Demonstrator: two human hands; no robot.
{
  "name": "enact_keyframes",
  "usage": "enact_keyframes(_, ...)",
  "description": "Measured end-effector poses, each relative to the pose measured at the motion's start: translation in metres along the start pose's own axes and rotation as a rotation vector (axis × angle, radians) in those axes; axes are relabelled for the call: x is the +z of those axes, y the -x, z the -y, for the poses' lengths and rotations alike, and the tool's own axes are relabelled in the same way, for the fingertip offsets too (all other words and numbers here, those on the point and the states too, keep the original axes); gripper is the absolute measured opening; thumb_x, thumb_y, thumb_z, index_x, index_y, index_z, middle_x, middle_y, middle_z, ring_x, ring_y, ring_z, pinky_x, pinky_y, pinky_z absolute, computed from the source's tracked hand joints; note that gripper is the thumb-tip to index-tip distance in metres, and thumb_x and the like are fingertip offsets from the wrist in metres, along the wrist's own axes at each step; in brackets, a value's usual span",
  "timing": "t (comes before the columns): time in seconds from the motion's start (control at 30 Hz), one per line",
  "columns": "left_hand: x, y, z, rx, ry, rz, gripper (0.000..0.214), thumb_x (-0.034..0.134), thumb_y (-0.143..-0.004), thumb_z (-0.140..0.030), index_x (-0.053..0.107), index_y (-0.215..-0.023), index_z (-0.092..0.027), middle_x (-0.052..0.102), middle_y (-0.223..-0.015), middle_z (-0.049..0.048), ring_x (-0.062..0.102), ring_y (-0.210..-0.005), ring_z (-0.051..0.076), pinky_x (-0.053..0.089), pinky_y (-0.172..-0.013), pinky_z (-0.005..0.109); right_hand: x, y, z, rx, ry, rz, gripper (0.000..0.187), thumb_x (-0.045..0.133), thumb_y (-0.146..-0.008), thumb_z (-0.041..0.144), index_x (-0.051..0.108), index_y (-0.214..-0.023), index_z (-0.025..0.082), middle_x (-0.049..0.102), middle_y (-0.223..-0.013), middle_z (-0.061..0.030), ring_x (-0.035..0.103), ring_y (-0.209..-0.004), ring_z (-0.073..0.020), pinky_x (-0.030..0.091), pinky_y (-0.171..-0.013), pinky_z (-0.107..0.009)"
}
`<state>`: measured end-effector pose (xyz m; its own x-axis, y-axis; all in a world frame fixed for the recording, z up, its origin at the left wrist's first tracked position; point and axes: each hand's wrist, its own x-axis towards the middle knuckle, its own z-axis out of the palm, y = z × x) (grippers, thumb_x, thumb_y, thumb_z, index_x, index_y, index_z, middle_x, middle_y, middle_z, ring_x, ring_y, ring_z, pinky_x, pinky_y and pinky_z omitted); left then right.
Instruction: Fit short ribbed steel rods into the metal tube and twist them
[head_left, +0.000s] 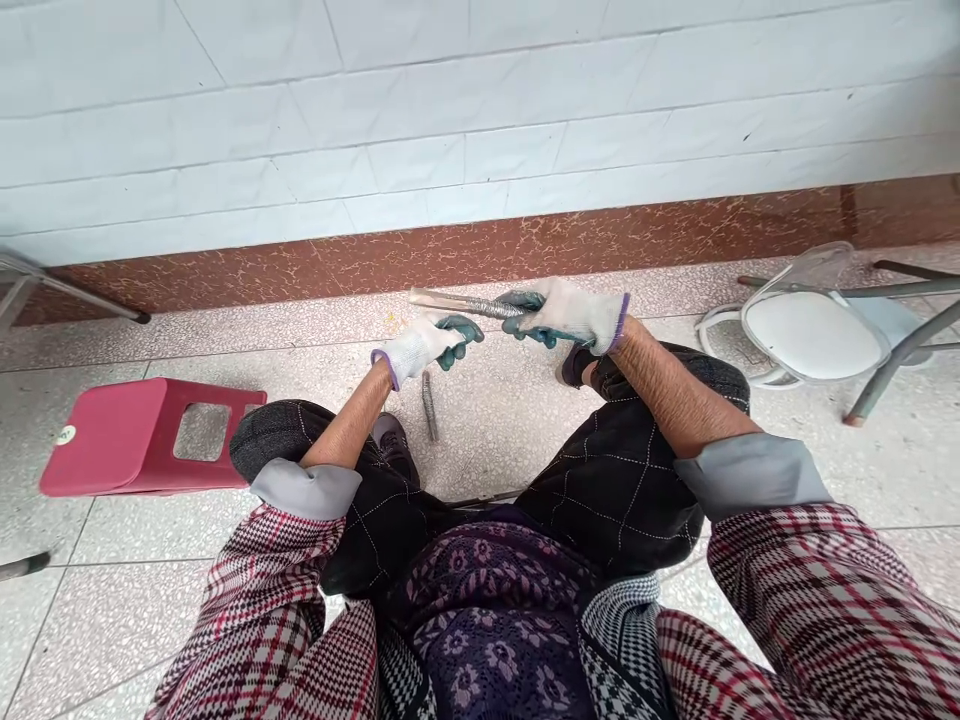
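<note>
Right hand [571,312] first: I've got it closed on one end of a silvery coil [495,308] around a slim rod [437,299], held above the floor [499,425]. Left hand [429,348] sits just below, half-curled, nothing visible in it. The rod's far end shows bare, so I'd judge it part-covered. Below, another ridged metallic piece [429,408] lies down; whether that's finished, I can't tell.
</note>
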<state>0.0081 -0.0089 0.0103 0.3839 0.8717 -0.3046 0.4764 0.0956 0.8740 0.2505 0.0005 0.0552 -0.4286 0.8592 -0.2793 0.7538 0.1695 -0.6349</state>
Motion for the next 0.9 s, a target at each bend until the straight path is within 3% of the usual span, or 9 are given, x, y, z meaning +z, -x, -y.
enact_keyframes(0.23, 0.011, -0.002, 0.004, -0.061, 0.023, -0.04, 0.018, 0.06, -0.097, -0.016, 0.075, -0.105, -0.01, 0.066, -0.067, 0.0034, 0.053, -0.057, 0.01, 0.041, -0.057, 0.026, 0.011, -0.013, 0.008, -0.005, 0.044, -0.058, 0.042, 0.07, -0.084, 0.026, 0.073, -0.125, 0.017, 0.077, -0.099, -0.007, 0.066, -0.074, -0.018, 0.05, -0.06, -0.029)
enact_keyframes(0.43, 0.004, 0.001, 0.007, -0.031, 0.087, -0.078, 0.019, 0.054, -0.102, -0.018, 0.07, -0.109, -0.01, 0.06, -0.059, -0.0009, 0.046, -0.049, 0.007, 0.037, -0.05, 0.021, 0.012, -0.011, 0.003, -0.021, -0.014, -0.038, 0.043, 0.068, -0.088, 0.028, 0.07, -0.128, 0.013, 0.076, -0.093, -0.0067, 0.058, -0.066, -0.013, 0.046, -0.059, -0.027)
enact_keyframes(0.53, 0.005, 0.001, 0.008, -0.025, 0.097, -0.11, 0.02, 0.052, -0.102, -0.019, 0.07, -0.109, -0.012, 0.054, -0.054, -0.0033, 0.044, -0.046, 0.008, 0.034, -0.047, 0.02, 0.012, -0.015, -0.002, -0.048, 0.038, -0.092, 0.041, 0.069, -0.087, 0.027, 0.071, -0.126, 0.014, 0.076, -0.097, -0.0066, 0.06, -0.071, -0.0149, 0.047, -0.064, -0.028)
enact_keyframes(0.73, 0.005, -0.006, 0.014, -0.06, 0.087, -0.163, 0.009, 0.064, -0.091, -0.014, 0.073, -0.092, -0.014, 0.058, -0.056, -0.0002, 0.042, -0.045, 0.008, 0.03, -0.045, 0.02, 0.013, -0.027, -0.014, 0.003, 0.329, -0.182, 0.035, 0.065, -0.086, 0.03, 0.074, -0.12, 0.023, 0.076, -0.098, -0.0057, 0.067, -0.083, -0.022, 0.046, -0.07, -0.032)
enact_keyframes(0.9, -0.009, -0.01, 0.022, -0.038, 0.117, -0.24, 0.013, 0.067, -0.08, -0.006, 0.075, -0.08, -0.017, 0.063, -0.061, 0.002, 0.046, -0.052, 0.01, 0.031, -0.047, 0.021, 0.018, -0.029, -0.028, 0.042, 0.361, -0.074, 0.027, 0.069, -0.082, 0.025, 0.077, -0.108, 0.019, 0.072, -0.077, -0.0063, 0.065, -0.072, -0.0215, 0.044, -0.067, -0.034)
